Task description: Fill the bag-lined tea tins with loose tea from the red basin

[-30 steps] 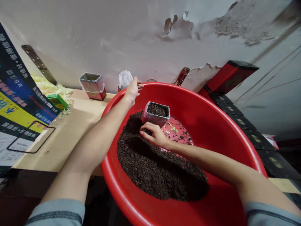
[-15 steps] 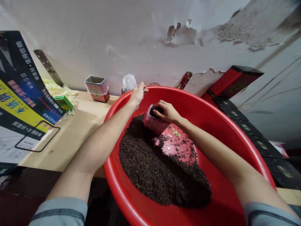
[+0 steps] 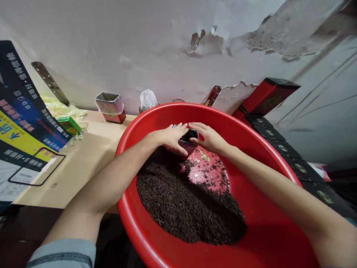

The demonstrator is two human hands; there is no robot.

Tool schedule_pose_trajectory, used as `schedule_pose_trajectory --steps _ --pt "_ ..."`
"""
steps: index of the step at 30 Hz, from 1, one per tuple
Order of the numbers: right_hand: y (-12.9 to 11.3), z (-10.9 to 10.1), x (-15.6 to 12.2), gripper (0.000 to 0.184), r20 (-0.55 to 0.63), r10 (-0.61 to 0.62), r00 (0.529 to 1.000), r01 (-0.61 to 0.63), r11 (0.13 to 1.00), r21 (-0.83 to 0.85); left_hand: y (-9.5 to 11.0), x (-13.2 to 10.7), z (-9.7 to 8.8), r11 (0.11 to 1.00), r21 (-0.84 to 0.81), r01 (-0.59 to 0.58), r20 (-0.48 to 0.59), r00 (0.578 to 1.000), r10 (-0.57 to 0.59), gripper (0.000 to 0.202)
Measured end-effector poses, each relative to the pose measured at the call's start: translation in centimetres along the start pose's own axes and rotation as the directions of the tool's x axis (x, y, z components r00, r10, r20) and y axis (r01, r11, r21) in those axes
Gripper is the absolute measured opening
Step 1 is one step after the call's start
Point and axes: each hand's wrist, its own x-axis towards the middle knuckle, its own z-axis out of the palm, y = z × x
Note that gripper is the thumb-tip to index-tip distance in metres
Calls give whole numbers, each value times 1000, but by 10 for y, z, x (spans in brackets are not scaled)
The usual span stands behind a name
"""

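A big red basin [image 3: 259, 149] holds a heap of dark loose tea leaves [image 3: 184, 201]. At the heap's far edge stands a small red tin lined with a clear bag [image 3: 191, 136], filled with the dark leaves. My left hand [image 3: 170, 137] lies against the tin's left side, thumb below and fingers stretched over its rim. On the tin's right rim rests my right hand [image 3: 208, 137], fingers extended. Both hands hold the tin between them, and they hide most of it.
On the wooden table [image 3: 80, 163] stand another bag-lined red tin [image 3: 110, 107], a crumpled bag in a tin [image 3: 147, 99] and a green box [image 3: 69, 124]. A printed board [image 3: 22, 126] leans at left. Red and black boxes [image 3: 267, 111] line the right wall.
My left hand has left the basin's far rim and come down onto the tin's left side. My right hand, earlier in the leaves then on the tin's top, now rests on its right rim.
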Motion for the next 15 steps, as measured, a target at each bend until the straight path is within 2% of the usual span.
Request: schedule_pose_trajectory --steps 2,4,7,10,12,15 --pt "-4 5 -12 67 111 -17 994 19 1000 -18 7 4 14 992 126 -25 25 999 22 119" --pt "-8 12 -21 71 173 1 985 13 997 -76 14 8 26 970 244 0 -25 1000 6 115" --pt "-15 17 -28 71 142 67 988 -39 981 -192 22 9 34 927 364 90 -96 994 -58 107" --pt "-20 14 -31 69 56 81 995 -66 971 -232 23 7 32 928 365 77 -83 995 -50 97" --pt "-21 10 -33 72 73 38 997 -21 977 -211 18 5 28 943 329 56 -67 997 -36 97" --pt "-20 7 -35 70 134 4 991 23 980 -196 9 1 23 949 298 105 -47 994 -95 107"
